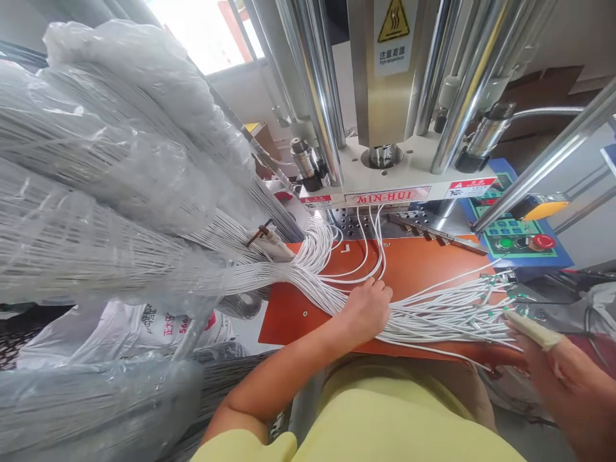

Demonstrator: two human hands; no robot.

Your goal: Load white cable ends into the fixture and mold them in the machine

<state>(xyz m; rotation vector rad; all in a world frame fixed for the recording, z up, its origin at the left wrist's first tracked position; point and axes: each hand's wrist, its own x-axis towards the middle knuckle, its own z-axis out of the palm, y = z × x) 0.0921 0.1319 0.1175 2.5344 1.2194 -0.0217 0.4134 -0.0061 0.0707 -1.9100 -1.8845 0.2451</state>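
Observation:
A thick bundle of white cables [433, 316] lies across an orange-brown board [283, 314], its ends tipped with small green and metal parts at the right. My left hand [368, 308] is closed on the bundle near its middle, fingers curled over the strands; what lies under the palm is hidden. At the tipped ends is my right hand [561, 362], with a beige covering on one outstretched digit. That digit is apart from the rest of the hand and close to the cable ends; its other fingers are mostly hidden.
Several cables run into a press [387, 196] behind the board. A metal bar [437, 234] lies at its base. A control box [522, 240] with green and red buttons stands right. Plastic-wrapped cable bundles [120, 160] fill the left, beside a rusty clamp [260, 232].

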